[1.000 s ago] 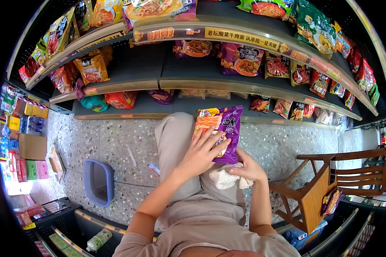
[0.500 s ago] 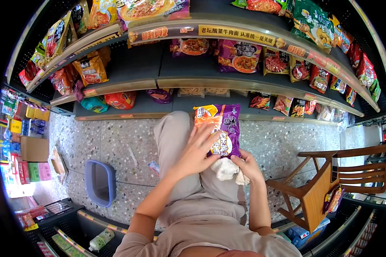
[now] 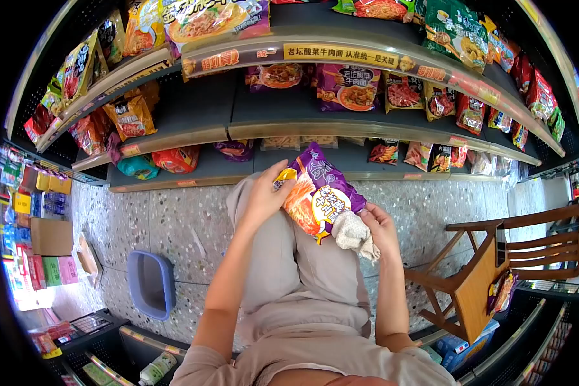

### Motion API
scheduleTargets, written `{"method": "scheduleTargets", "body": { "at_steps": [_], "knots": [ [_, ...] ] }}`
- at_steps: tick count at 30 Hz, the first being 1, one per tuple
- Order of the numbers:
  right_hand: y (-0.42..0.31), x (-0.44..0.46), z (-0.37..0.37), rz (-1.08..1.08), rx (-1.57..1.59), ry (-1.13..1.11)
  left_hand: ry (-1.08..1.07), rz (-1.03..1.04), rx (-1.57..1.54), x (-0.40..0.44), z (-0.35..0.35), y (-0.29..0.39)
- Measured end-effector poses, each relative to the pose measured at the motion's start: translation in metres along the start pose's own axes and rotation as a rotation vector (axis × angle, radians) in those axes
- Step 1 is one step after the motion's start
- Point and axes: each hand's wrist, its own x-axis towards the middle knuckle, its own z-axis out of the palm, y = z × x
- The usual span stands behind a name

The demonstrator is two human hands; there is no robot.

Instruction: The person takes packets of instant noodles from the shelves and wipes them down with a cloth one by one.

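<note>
Purple packet (image 3: pixel 325 190): printed face up before the shelf (image 3: pixel 193 183), long axis oblique to it, one corner pointing shelfward. Left hand (image 3: pixel 265 198) grips packet; right hand (image 3: pixel 382 234) grips cloth (image 3: pixel 354 233) against it.

Short-sleeved beige shirt (image 3: pixel 296 352), loose pale trousers (image 3: pixel 334 276)

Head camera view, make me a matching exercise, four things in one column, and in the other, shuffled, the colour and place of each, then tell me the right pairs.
Things:
1. held packet
2. cloth
3. bin
4. wooden chair

Colours and places:
A. blue, at picture left
B. whitish, at the right hand only
C. brown, at picture right
D. mostly purple, between left hand and right hand

Pairs: 1-D, 2-B, 3-A, 4-C.
</note>
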Motion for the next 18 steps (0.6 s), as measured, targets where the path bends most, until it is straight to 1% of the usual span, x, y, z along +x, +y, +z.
{"method": "scheduleTargets", "body": {
  "at_steps": [1, 4, 7, 8, 10, 13, 16, 18],
  "knots": [
    [-0.002, -0.002, 0.001, 0.021, -0.018, -0.011, -0.004, -0.02, 0.009, -0.001, -0.001, 0.001],
    [0.004, -0.006, -0.002, 0.107, -0.095, -0.144, 0.023, -0.048, -0.047, -0.004, -0.002, 0.005],
    [0.007, -0.012, 0.0, 0.086, -0.203, -0.213, -0.019, -0.125, -0.149, -0.005, 0.001, -0.002],
    [0.011, -0.011, -0.002, 0.099, -0.191, -0.219, -0.032, -0.139, -0.211, -0.007, 0.002, -0.003],
    [0.005, -0.016, 0.003, 0.095, -0.164, -0.203, -0.06, -0.165, -0.334, -0.009, 0.004, 0.004],
    [0.003, -0.021, -0.002, 0.09, -0.136, -0.183, -0.109, -0.15, -0.458, -0.011, 0.008, 0.018],
    [-0.003, -0.029, -0.014, 0.045, -0.115, -0.121, -0.168, -0.138, -0.53, -0.007, 0.018, 0.031],
    [-0.016, -0.04, -0.022, 0.015, -0.083, -0.076, -0.214, -0.166, -0.551, -0.005, 0.026, 0.049]
  ]
}}
